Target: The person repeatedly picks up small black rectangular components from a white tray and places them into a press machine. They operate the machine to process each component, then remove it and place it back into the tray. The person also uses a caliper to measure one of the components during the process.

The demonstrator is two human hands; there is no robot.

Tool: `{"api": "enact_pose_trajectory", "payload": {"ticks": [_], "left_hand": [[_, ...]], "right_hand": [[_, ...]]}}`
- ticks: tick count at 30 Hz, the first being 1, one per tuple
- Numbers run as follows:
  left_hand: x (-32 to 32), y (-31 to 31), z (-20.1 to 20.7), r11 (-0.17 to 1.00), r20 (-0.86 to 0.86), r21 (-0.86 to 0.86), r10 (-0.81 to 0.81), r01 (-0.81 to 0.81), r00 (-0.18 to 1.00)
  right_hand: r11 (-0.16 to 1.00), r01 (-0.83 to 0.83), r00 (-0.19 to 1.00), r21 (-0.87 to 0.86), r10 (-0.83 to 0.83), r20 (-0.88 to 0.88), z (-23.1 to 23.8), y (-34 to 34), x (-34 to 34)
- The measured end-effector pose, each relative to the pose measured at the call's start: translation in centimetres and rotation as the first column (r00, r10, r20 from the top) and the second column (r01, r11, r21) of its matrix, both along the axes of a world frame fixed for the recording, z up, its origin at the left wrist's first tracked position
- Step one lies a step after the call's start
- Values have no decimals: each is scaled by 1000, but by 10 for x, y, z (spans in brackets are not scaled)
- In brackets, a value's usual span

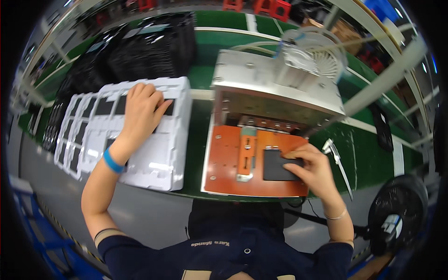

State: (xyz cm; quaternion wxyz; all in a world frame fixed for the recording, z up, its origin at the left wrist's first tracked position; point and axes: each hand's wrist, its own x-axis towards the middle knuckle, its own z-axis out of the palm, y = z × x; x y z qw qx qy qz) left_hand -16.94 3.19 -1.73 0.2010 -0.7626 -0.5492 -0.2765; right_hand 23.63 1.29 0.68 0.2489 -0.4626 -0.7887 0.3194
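My right hand [313,168] grips the right side of a black flat battery cell [274,165], thumb and fingers closed on it. Two small silver tabs show at the cell's far edge. The cell lies over the orange-brown plate [224,172] of a metal press [252,70], right of an orange strip fixture [247,151]. Over the white plastic tray [156,179] at left, my left hand [142,109] has its fingers curled down on another black cell [169,108], partly hidden beneath them. More black cells [103,106] sit in the tray's pockets.
Black stacked trays [149,51] stand behind the white tray. A caliper [338,163] lies right of the press on the green bench [364,154]. A black fan [396,214] stands at the lower right. A grey frame post [387,77] slants past the press.
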Motion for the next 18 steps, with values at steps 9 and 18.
{"api": "enact_pose_trajectory", "payload": {"ticks": [9, 18], "left_hand": [[126, -41, 4, 604, 248, -182, -736, 776, 630], [117, -23, -19, 540, 196, -236, -788, 808, 584]], "right_hand": [[873, -195, 980, 447, 196, 45, -27, 2, -26], [838, -267, 959, 476, 185, 213, -33, -1, -34]]}}
